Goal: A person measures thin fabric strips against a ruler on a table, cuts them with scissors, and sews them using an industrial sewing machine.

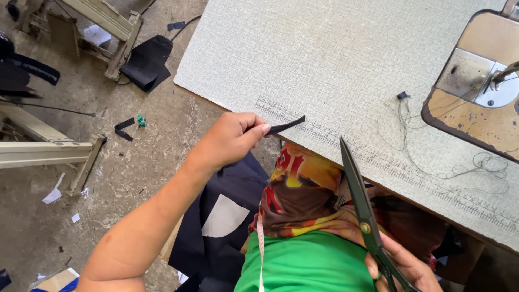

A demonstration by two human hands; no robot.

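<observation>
Grip: left hand (pixel 230 141) pinches one dark fabric strip (pixel 285 126) over the bench (pixel 335 65) edge; right hand (pixel 403 266) clenched on one pair of scissors (pixel 361 203).
Hidden: right hand cut off at 6 o'clock.
Around: sewing machine (pixel 481 81) at 2 o'clock; loose thread (pixel 459 167); dark cloth (pixel 146 62) on floor at 10 o'clock.

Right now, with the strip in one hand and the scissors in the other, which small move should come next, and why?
Probably bring the scissors toward the dark strip. The left hand pinches the strip at the table edge, while the right hand holds the scissors closed and apart from it.
</observation>
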